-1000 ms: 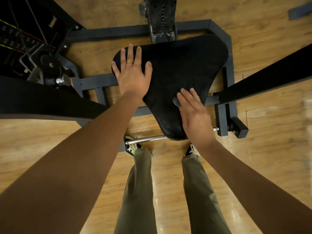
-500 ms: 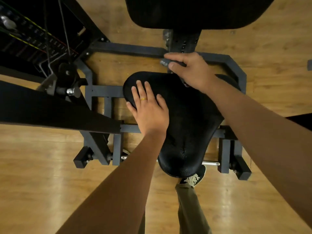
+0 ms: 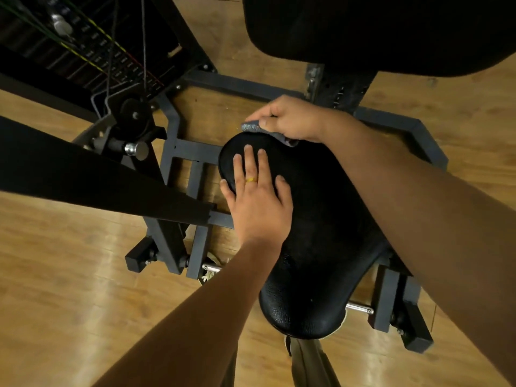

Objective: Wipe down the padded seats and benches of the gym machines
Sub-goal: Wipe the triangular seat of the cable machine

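Braced on the black padded seat [image 3: 321, 233] with the left hand [image 3: 259, 202]: palm down, fingers straight and spread, a yellow ring [image 3: 251, 179] on one finger. Gripped in the right hand [image 3: 290, 121], just beyond the left fingertips: a grey cloth [image 3: 252, 127], pinched between the thumb and curled fingers. Held against the far, wide edge of the seat, with part of the cloth trailing under the right palm. Below both forearms and tapering back toward the body: the rest of the seat, textured at its narrow end. Beyond the right hand: a dark back pad [image 3: 377, 32]. Left of the left hand: grey steel frame [image 3: 195, 177] on wooden floor [image 3: 69, 275].
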The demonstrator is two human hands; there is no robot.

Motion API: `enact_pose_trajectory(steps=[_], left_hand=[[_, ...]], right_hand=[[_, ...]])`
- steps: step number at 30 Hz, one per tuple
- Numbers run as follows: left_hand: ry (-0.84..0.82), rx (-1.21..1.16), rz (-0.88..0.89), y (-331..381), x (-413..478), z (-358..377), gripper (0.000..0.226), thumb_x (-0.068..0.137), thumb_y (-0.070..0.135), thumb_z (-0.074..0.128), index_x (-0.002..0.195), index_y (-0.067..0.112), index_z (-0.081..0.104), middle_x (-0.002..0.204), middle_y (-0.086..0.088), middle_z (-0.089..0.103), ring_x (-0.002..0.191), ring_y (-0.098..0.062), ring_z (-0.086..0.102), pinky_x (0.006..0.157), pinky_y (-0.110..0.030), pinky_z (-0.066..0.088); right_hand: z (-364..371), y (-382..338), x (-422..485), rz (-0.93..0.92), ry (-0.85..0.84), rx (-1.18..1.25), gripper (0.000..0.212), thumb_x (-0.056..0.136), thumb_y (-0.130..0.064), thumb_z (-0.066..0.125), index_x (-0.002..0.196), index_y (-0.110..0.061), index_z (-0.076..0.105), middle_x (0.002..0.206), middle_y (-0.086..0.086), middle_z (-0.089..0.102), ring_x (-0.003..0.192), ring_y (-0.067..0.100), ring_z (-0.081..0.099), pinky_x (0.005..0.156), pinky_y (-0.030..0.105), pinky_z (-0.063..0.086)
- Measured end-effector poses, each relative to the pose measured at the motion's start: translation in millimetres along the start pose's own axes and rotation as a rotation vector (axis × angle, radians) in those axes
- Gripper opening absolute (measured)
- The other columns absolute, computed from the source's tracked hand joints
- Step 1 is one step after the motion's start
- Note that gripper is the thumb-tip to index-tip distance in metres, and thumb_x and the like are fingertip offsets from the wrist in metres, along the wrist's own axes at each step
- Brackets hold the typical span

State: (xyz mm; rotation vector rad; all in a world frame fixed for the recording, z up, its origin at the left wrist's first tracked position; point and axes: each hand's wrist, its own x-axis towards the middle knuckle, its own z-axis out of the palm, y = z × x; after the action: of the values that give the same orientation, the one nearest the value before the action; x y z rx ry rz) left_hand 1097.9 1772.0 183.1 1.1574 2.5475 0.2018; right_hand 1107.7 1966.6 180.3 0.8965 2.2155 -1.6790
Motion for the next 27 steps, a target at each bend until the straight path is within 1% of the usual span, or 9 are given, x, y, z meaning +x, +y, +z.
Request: enact_pose_trajectory(steps=[3, 7, 12, 15, 16, 19, 21, 23, 27], left_hand=[[-0.005, -0.004, -0.006, 1, 0, -1, 0.059, 0.104, 0.041, 0.026, 0.159, 0.024, 0.016, 0.167, 0.004, 0.003, 0.153, -0.016, -0.005, 0.122, -0.055, 0.005], [-0.005, 0.001, -0.008, 2, 0, -2, 0.059, 0.104, 0.04, 0.027, 0.159, 0.024, 0.016, 0.167, 0.004, 0.004, 0.153, -0.016, -0.005, 0.122, -0.054, 0.004], [-0.014, -0.001, -0.016, 3, 0, -3, 0.059, 0.103, 0.043, 0.027, 0.159, 0.024, 0.016, 0.167, 0.005, 0.003, 0.153, -0.015, -0.006, 0.122, -0.053, 0.002], [-0.03, -0.001, -0.019, 4, 0, -5, 0.061, 0.103, 0.049, 0.026, 0.159, 0.025, 0.015, 0.167, 0.007, 0.001, 0.153, -0.013, -0.008, 0.121, -0.052, 0.001], [-0.032, 0.003, -0.015, 4, 0, -5, 0.062, 0.103, 0.049, 0.026, 0.159, 0.025, 0.015, 0.167, 0.007, 0.001, 0.153, -0.013, -0.009, 0.121, -0.052, 0.0], [-0.044, 0.003, -0.015, 4, 1, -6, 0.062, 0.103, 0.05, 0.025, 0.159, 0.025, 0.013, 0.167, 0.007, 0.0, 0.152, -0.013, -0.01, 0.121, -0.051, -0.001], [-0.047, 0.006, -0.012, 4, 1, -7, 0.063, 0.103, 0.051, 0.024, 0.159, 0.026, 0.012, 0.167, 0.008, -0.001, 0.152, -0.012, -0.01, 0.121, -0.051, -0.001], [-0.048, 0.004, -0.006, 5, 1, -7, 0.062, 0.103, 0.051, 0.024, 0.159, 0.026, 0.012, 0.167, 0.008, -0.001, 0.152, -0.012, -0.01, 0.121, -0.051, -0.002], [-0.033, 0.012, 0.0, 3, 1, -6, 0.062, 0.103, 0.051, 0.024, 0.159, 0.025, 0.013, 0.167, 0.007, 0.0, 0.152, -0.013, -0.009, 0.121, -0.051, 0.0]], right_hand=[[-14, 15, -29, 0.041, 0.014, -0.042, 0.035, 0.104, -0.015, 0.048, 0.136, -0.022, 0.061, 0.14, -0.005, 0.057, 0.127, 0.004, 0.048, 0.1, 0.02, 0.031], [-32, 39, -64, 0.125, 0.016, -0.119, 0.033, 0.105, -0.023, 0.048, 0.134, -0.032, 0.062, 0.137, -0.011, 0.057, 0.116, 0.001, 0.048, 0.096, 0.025, 0.032], [-14, 19, -44, 0.056, 0.07, -0.046, 0.033, 0.104, -0.018, 0.05, 0.132, -0.029, 0.064, 0.139, -0.007, 0.058, 0.127, 0.009, 0.05, 0.108, 0.03, 0.034], [-9, 14, -39, 0.038, 0.061, -0.049, 0.034, 0.105, -0.018, 0.047, 0.134, -0.028, 0.062, 0.142, -0.007, 0.056, 0.131, 0.01, 0.046, 0.101, 0.025, 0.029], [-11, 17, -42, 0.041, 0.061, -0.046, 0.034, 0.105, -0.018, 0.047, 0.134, -0.028, 0.062, 0.142, -0.007, 0.055, 0.131, 0.009, 0.046, 0.102, 0.026, 0.029], [-28, 42, -65, 0.097, 0.059, -0.1, 0.033, 0.104, -0.023, 0.048, 0.133, -0.034, 0.061, 0.142, -0.01, 0.055, 0.132, 0.01, 0.047, 0.114, 0.038, 0.032], [-44, 65, -89, 0.151, 0.045, -0.128, 0.032, 0.104, -0.024, 0.05, 0.129, -0.039, 0.062, 0.142, -0.01, 0.055, 0.132, 0.01, 0.046, 0.116, 0.044, 0.031], [-62, 84, -116, 0.214, 0.027, -0.079, 0.031, 0.103, -0.023, 0.051, 0.122, -0.043, 0.065, 0.141, -0.009, 0.056, 0.133, 0.012, 0.046, 0.118, 0.045, 0.029], [-73, 89, -123, 0.26, -0.012, 0.022, 0.03, 0.103, -0.019, 0.053, 0.119, -0.039, 0.069, 0.138, -0.012, 0.057, 0.132, 0.01, 0.046, 0.118, 0.04, 0.028]])
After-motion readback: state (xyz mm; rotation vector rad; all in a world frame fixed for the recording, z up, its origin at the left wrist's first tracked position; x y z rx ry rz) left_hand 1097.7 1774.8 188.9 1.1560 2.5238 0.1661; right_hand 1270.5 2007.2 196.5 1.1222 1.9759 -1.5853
